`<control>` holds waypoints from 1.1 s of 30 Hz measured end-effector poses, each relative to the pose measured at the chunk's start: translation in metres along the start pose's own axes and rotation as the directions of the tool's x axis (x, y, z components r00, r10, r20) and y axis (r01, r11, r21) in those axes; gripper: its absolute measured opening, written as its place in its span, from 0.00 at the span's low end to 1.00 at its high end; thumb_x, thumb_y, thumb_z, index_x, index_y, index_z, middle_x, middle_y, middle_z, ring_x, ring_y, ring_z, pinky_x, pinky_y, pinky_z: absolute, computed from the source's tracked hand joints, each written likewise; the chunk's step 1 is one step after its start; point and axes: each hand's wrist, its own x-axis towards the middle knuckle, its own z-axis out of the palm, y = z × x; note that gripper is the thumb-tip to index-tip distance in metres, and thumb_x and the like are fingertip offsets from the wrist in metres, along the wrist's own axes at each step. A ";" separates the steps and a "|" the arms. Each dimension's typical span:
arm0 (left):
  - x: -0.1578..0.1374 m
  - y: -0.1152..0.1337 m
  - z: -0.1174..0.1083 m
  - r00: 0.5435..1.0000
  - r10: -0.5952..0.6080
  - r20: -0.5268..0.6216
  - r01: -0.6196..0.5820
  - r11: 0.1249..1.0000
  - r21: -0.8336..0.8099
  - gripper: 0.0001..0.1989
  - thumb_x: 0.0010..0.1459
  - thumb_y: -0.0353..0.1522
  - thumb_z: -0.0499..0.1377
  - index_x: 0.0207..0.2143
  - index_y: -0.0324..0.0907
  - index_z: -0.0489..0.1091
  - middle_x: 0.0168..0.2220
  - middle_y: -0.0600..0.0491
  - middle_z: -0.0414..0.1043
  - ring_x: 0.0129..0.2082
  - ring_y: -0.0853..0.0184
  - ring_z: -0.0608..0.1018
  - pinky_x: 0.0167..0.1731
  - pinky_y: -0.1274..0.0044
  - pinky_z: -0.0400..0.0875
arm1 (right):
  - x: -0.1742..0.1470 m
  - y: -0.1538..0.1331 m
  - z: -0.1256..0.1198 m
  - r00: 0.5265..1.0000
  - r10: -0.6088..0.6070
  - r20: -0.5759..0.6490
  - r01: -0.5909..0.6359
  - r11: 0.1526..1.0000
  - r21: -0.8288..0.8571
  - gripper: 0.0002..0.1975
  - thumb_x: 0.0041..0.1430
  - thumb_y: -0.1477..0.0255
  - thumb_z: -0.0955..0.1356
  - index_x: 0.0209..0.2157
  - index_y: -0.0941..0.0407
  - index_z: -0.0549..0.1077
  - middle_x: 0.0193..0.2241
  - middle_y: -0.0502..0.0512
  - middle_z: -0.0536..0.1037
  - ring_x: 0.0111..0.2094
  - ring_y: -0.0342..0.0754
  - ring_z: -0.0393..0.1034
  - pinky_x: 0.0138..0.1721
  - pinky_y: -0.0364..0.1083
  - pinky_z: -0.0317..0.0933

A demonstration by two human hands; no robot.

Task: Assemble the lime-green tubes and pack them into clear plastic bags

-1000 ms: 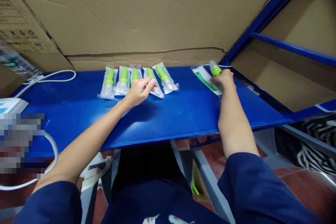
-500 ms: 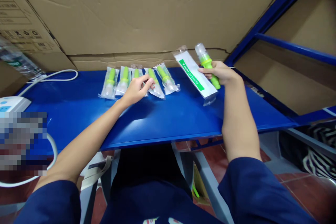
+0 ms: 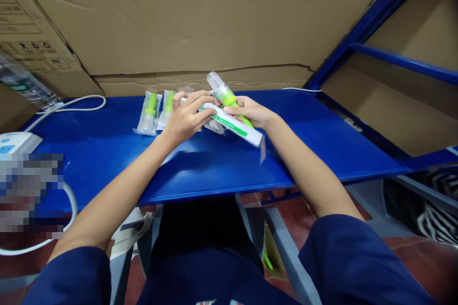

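Note:
Above the blue table, both my hands meet at a white packet (image 3: 236, 126) with a green "fishing net light" label. My left hand (image 3: 189, 116) grips the packet's left end. My right hand (image 3: 252, 112) holds a fishing net light (image 3: 229, 97), yellow-green with a clear dome pointing up and left, and its fingers also touch the packet. On the table behind and left of my left hand lie bagged fishing net lights; a bagged light (image 3: 148, 114) at the far left shows whole, while others are partly hidden by my hands.
Cardboard (image 3: 214, 24) stands behind the blue table (image 3: 322, 138). A power strip (image 3: 21, 143) with a white cable sits at the left edge, near a clear plastic bottle (image 3: 28, 81). A blue metal frame (image 3: 400, 64) rises on the right.
My right hand has brought the light and packet leftward to my left hand. The left hand, earlier over the bagged lights, now grips the packet, which is tilted more.

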 end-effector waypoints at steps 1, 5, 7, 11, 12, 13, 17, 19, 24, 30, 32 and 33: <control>0.001 -0.004 -0.004 1.000 -0.003 0.013 0.003 1.000 -0.003 0.14 0.75 0.37 0.52 0.44 0.50 0.78 0.47 0.51 0.82 0.53 0.58 0.80 0.59 0.58 0.59 | 0.001 0.000 0.000 0.999 -0.014 -0.035 0.015 1.000 0.016 0.32 0.47 0.50 0.82 0.41 0.59 0.73 0.20 0.43 0.69 0.17 0.35 0.56 0.15 0.38 0.52; 0.003 -0.025 -0.016 0.997 -0.048 0.066 0.048 0.999 0.004 0.16 0.75 0.42 0.51 0.48 0.47 0.77 0.39 0.52 0.82 0.40 0.62 0.81 0.57 0.61 0.62 | 0.004 0.001 -0.011 0.983 0.009 -0.184 0.006 0.996 0.084 0.38 0.53 0.37 0.72 0.46 0.57 0.74 0.16 0.43 0.67 0.14 0.38 0.54 0.13 0.40 0.49; 0.002 -0.038 -0.021 0.989 -0.105 0.102 0.104 0.994 0.016 0.17 0.73 0.44 0.53 0.53 0.46 0.74 0.37 0.51 0.82 0.38 0.61 0.80 0.55 0.62 0.65 | 0.006 0.002 -0.018 0.964 0.006 -0.266 0.018 0.996 0.088 0.38 0.57 0.35 0.68 0.49 0.55 0.73 0.17 0.44 0.68 0.14 0.39 0.55 0.13 0.41 0.50; -0.005 -0.062 -0.025 0.950 -0.202 0.238 0.196 0.979 0.047 0.17 0.72 0.44 0.55 0.53 0.44 0.73 0.33 0.52 0.79 0.37 0.60 0.79 0.53 0.63 0.67 | 0.007 0.006 -0.027 0.922 -0.029 -0.385 0.067 0.994 0.084 0.34 0.59 0.38 0.69 0.50 0.52 0.72 0.25 0.50 0.77 0.19 0.41 0.64 0.17 0.43 0.60; -0.007 -0.067 -0.025 0.935 -0.217 0.281 0.208 0.976 0.061 0.16 0.71 0.43 0.55 0.51 0.44 0.74 0.32 0.52 0.78 0.37 0.60 0.79 0.52 0.64 0.68 | 0.006 0.006 -0.029 0.911 -0.035 -0.410 0.074 0.994 0.079 0.32 0.59 0.40 0.71 0.50 0.52 0.72 0.28 0.51 0.78 0.20 0.42 0.66 0.19 0.43 0.62; -0.009 -0.071 -0.025 0.918 -0.233 0.320 0.219 0.973 0.077 0.15 0.71 0.43 0.55 0.49 0.44 0.75 0.32 0.52 0.78 0.37 0.60 0.80 0.52 0.64 0.68 | 0.006 0.007 -0.029 0.900 -0.042 -0.434 0.081 0.994 0.073 0.30 0.60 0.42 0.72 0.49 0.52 0.72 0.30 0.52 0.79 0.22 0.42 0.68 0.20 0.43 0.64; -0.012 -0.071 -0.026 0.887 -0.299 0.353 0.260 0.953 0.155 0.15 0.69 0.41 0.57 0.51 0.43 0.75 0.45 0.46 0.80 0.49 0.55 0.80 0.56 0.60 0.67 | 0.007 0.009 -0.028 0.863 -0.064 -0.500 0.116 0.990 0.074 0.23 0.58 0.50 0.75 0.43 0.52 0.71 0.35 0.53 0.81 0.26 0.43 0.73 0.25 0.44 0.70; -0.009 -0.061 -0.024 0.888 -0.324 0.325 0.281 0.944 0.173 0.18 0.69 0.41 0.56 0.55 0.41 0.73 0.55 0.41 0.76 0.57 0.51 0.77 0.58 0.59 0.66 | 0.008 0.008 -0.025 0.852 -0.068 -0.519 0.139 0.985 0.099 0.22 0.58 0.51 0.76 0.41 0.53 0.71 0.35 0.52 0.82 0.26 0.44 0.75 0.26 0.44 0.73; -0.002 -0.026 -0.012 0.868 -0.325 0.377 0.314 0.945 0.091 0.27 0.72 0.45 0.51 0.64 0.36 0.65 0.64 0.37 0.70 0.65 0.49 0.71 0.64 0.59 0.62 | 0.008 -0.002 -0.013 0.837 -0.065 -0.543 0.174 0.973 0.151 0.24 0.61 0.48 0.73 0.44 0.54 0.71 0.34 0.54 0.82 0.33 0.49 0.81 0.35 0.49 0.79; -0.005 -0.019 0.002 0.804 -0.420 0.422 0.399 0.906 0.143 0.33 0.71 0.46 0.50 0.69 0.32 0.58 0.62 0.33 0.73 0.63 0.46 0.74 0.65 0.56 0.59 | 0.007 -0.005 -0.009 0.822 -0.117 -0.557 0.231 0.963 0.139 0.29 0.59 0.42 0.71 0.44 0.54 0.71 0.41 0.60 0.84 0.48 0.56 0.81 0.48 0.55 0.78; -0.006 -0.022 0.002 0.798 -0.429 0.423 0.407 0.901 0.147 0.33 0.70 0.47 0.52 0.67 0.33 0.60 0.60 0.33 0.75 0.60 0.45 0.76 0.63 0.55 0.59 | 0.008 -0.001 -0.013 0.810 -0.137 -0.571 0.245 0.962 0.117 0.30 0.59 0.39 0.70 0.42 0.53 0.71 0.44 0.60 0.84 0.49 0.55 0.80 0.47 0.53 0.78; -0.006 -0.023 0.001 0.801 -0.428 0.419 0.408 0.902 0.141 0.33 0.70 0.47 0.53 0.67 0.34 0.61 0.60 0.34 0.75 0.60 0.44 0.76 0.63 0.54 0.60 | 0.010 0.002 -0.015 0.799 -0.147 -0.583 0.250 0.963 0.099 0.31 0.58 0.38 0.69 0.42 0.53 0.70 0.45 0.59 0.84 0.50 0.55 0.80 0.46 0.52 0.78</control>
